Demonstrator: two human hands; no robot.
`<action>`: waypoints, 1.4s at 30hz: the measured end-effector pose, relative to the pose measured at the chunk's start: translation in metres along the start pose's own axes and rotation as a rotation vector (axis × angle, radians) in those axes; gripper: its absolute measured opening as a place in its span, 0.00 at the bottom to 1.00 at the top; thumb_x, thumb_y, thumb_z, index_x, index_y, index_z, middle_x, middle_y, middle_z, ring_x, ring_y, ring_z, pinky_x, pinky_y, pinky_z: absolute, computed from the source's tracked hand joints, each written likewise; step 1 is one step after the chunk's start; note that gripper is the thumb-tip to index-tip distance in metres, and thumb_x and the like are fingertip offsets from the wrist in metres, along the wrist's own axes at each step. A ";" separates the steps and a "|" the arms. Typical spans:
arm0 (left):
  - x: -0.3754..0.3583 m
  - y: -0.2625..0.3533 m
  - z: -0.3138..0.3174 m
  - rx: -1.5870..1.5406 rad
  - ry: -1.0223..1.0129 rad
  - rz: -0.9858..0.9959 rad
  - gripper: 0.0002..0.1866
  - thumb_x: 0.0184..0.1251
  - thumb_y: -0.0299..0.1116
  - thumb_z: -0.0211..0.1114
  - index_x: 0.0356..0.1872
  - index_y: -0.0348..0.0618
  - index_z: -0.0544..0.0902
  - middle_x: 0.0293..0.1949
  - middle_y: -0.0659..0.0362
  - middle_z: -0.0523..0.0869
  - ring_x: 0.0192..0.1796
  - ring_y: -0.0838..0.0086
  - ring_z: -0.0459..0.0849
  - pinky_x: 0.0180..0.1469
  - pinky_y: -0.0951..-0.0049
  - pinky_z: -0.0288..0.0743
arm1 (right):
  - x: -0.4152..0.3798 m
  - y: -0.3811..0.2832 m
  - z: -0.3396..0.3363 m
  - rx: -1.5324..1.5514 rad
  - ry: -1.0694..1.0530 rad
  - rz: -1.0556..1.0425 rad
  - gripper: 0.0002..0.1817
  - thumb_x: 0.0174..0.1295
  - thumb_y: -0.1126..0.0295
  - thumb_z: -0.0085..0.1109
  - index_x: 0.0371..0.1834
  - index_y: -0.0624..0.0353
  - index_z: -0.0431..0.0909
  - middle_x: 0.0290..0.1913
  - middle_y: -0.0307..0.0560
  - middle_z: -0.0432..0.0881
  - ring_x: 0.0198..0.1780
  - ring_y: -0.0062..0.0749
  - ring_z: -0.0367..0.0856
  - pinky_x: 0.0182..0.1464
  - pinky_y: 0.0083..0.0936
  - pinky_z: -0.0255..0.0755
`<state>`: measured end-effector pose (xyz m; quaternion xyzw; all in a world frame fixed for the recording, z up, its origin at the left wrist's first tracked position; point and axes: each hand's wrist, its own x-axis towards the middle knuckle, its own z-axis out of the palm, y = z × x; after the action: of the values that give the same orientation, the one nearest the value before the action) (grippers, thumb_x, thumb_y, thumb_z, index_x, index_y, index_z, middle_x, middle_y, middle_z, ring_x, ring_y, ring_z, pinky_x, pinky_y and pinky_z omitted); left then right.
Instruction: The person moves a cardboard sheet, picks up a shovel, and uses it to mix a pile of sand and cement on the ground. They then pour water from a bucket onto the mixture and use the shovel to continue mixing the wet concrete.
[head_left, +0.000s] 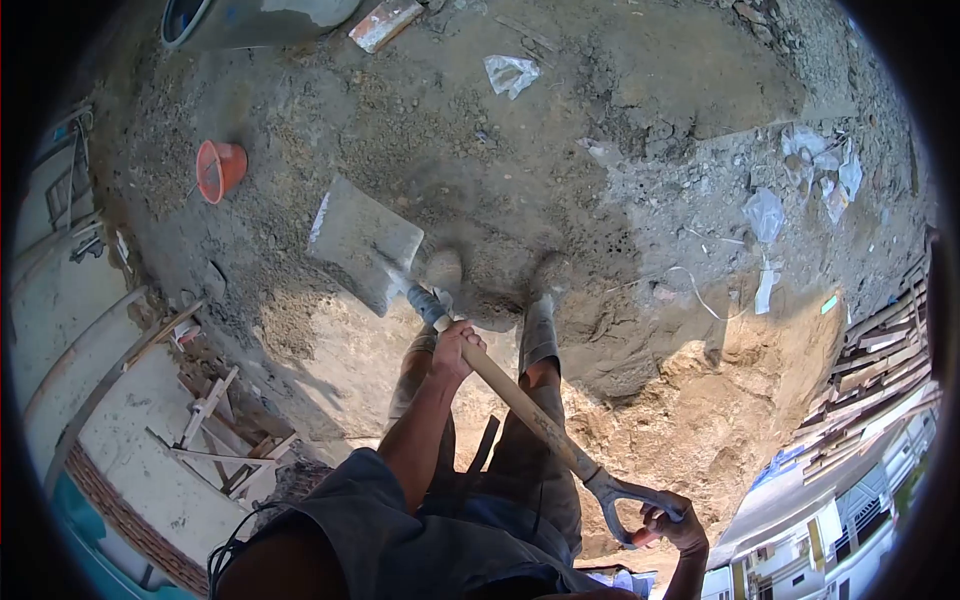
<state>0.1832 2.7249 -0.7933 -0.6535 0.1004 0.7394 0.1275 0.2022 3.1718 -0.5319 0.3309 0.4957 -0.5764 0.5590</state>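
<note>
A shovel [520, 405] slants across the front of my body, its wooden shaft running from upper left to lower right. My left hand [459, 350] is wrapped round the shaft just above the blue-grey binding near the blade. At the far end my right hand [675, 525] grips the D-shaped handle [612, 500]. The flat, square metal blade [365, 243] is out over the ground to the left of my feet, with a dull, grey, dusty face. My boots [538, 330] stand in the dirt below the shaft, coated in mud.
An orange bucket [221, 170] stands at the left, and a large grey tub [255, 22] at the upper left beside a brick [385, 24]. Plastic scraps [765, 214] litter the right. Wooden frames [225, 435] lean by the left wall; stacked planks [875, 375] lie far right.
</note>
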 end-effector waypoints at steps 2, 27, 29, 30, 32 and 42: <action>0.015 -0.005 -0.009 -0.014 0.024 -0.026 0.08 0.54 0.29 0.62 0.23 0.50 0.70 0.18 0.68 0.68 0.20 0.77 0.69 0.29 0.69 0.70 | -0.003 -0.016 0.012 -0.132 -0.004 0.150 0.18 0.43 0.69 0.72 0.37 0.62 0.78 0.27 0.38 0.79 0.28 0.19 0.78 0.36 0.17 0.70; 0.050 0.040 -0.042 -0.033 -0.192 -0.288 0.07 0.55 0.27 0.62 0.28 0.49 0.71 0.20 0.66 0.70 0.20 0.77 0.71 0.27 0.71 0.67 | 0.655 -0.265 0.238 -1.708 0.509 -0.347 0.34 0.61 0.57 0.43 0.71 0.42 0.45 0.73 0.41 0.40 0.70 0.39 0.53 0.71 0.42 0.37; 0.052 0.037 -0.042 -0.042 -0.226 -0.292 0.07 0.55 0.28 0.61 0.27 0.49 0.71 0.20 0.66 0.70 0.21 0.77 0.71 0.27 0.71 0.67 | 0.646 -0.267 0.229 -1.637 0.488 -0.383 0.35 0.62 0.52 0.40 0.71 0.50 0.44 0.73 0.38 0.41 0.71 0.37 0.50 0.71 0.43 0.38; 0.054 0.037 -0.042 -0.038 -0.239 -0.293 0.07 0.55 0.28 0.61 0.27 0.49 0.71 0.20 0.66 0.70 0.21 0.77 0.71 0.27 0.71 0.67 | 0.636 -0.268 0.223 -1.640 0.501 -0.388 0.35 0.62 0.52 0.40 0.71 0.50 0.44 0.73 0.38 0.41 0.71 0.37 0.50 0.71 0.43 0.38; 0.056 0.036 -0.039 -0.039 -0.218 -0.324 0.07 0.56 0.28 0.61 0.26 0.51 0.70 0.19 0.67 0.69 0.21 0.77 0.70 0.27 0.71 0.67 | 0.610 -0.263 0.207 -1.475 0.522 -0.367 0.35 0.63 0.51 0.39 0.70 0.54 0.47 0.73 0.37 0.43 0.70 0.37 0.51 0.70 0.43 0.40; 0.062 0.029 -0.034 0.040 -0.198 -0.289 0.07 0.59 0.29 0.57 0.23 0.52 0.70 0.19 0.70 0.68 0.22 0.81 0.69 0.29 0.74 0.67 | 0.531 -0.209 0.122 -1.312 0.470 -0.615 0.36 0.64 0.48 0.40 0.64 0.69 0.55 0.72 0.46 0.43 0.68 0.42 0.55 0.67 0.40 0.47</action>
<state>0.1993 2.6906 -0.8592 -0.5822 0.0071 0.7721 0.2547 -0.0631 2.8649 -0.9516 -0.1079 0.9126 -0.2077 0.3352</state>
